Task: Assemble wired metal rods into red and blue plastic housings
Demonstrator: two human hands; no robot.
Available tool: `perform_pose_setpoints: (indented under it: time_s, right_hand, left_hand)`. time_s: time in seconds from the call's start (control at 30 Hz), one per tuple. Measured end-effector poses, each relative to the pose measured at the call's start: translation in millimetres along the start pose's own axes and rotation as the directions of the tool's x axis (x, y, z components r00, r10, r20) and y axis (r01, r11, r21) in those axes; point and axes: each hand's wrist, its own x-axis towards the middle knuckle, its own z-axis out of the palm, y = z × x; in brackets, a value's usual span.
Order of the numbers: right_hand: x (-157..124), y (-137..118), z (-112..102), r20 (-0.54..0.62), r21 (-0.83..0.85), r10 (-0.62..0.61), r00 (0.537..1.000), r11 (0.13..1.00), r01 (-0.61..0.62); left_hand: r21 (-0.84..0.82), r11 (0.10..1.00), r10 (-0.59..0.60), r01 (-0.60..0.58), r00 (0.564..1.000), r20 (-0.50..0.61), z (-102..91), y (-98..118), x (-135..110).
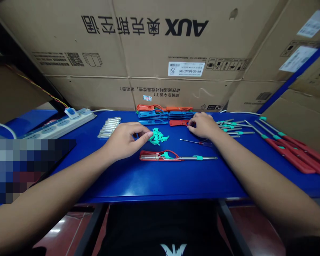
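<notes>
Left hand (124, 140), mid-frame, has its thumb almost meeting its fingers at the green bits (158, 137); right hand (201, 125) curls by a flat red piece (177, 123). Can't tell if either grips. Below both, the red lighter (186, 158) lies sideways, left hand nearer its fat end.

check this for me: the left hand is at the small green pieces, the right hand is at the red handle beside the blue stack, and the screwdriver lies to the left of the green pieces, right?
The screwdriver lies to the right of the small green pieces, as the head view shows. The left hand, right hand, red handle and blue stack are as you say.
</notes>
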Motion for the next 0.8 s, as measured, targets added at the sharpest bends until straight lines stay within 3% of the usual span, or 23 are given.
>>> perform_pose_setpoints:
  time_s: [0.17, 0.3, 0.37, 0.43, 0.57, 0.67, 0.8]
  right_hand:
    - [-0.6, -2.5, -10.4, -0.050, -0.006, 0.019, 0.999, 1.000, -0.019]
    - [-13.6, -24.1, -33.9, -0.230, 0.172, -0.057, 0.971, 0.980, 0.098]
    - [-24.1, -43.5, -40.9, -0.259, 0.394, -0.099, 0.961, 0.897, 0.199]
    - [-34.2, -63.2, -41.9, -0.226, 0.602, -0.142, 0.964, 0.757, 0.253]
    - [-45.4, -84.3, -34.0, -0.130, 0.763, -0.216, 0.968, 0.601, 0.237]
    - [-48.0, -82.9, -31.0, -0.129, 0.727, -0.274, 0.953, 0.628, 0.279]
    - [-50.0, -78.0, -32.7, -0.127, 0.545, -0.447, 0.885, 0.715, 0.439]
  left_hand:
    - [0.025, 0.999, 0.044, -0.044, 0.999, -0.006, 0.4, -1.2, 0.0]
    - [0.136, 0.984, 0.123, -0.115, 0.991, -0.055, 0.1, 2.3, -1.1]
    - [0.187, 0.971, 0.163, -0.149, 0.985, -0.063, 1.2, 4.4, -2.3]
    - [0.235, 0.949, 0.224, -0.210, 0.974, -0.037, 3.4, 6.2, -3.9]
    - [0.306, 0.906, 0.292, -0.291, 0.955, 0.044, 7.6, 9.6, -7.5]
    - [0.243, 0.933, 0.239, -0.264, 0.962, 0.129, 7.4, 11.2, -8.2]
    - [0.132, 0.979, 0.120, -0.158, 0.959, 0.258, 5.3, 10.2, -5.7]
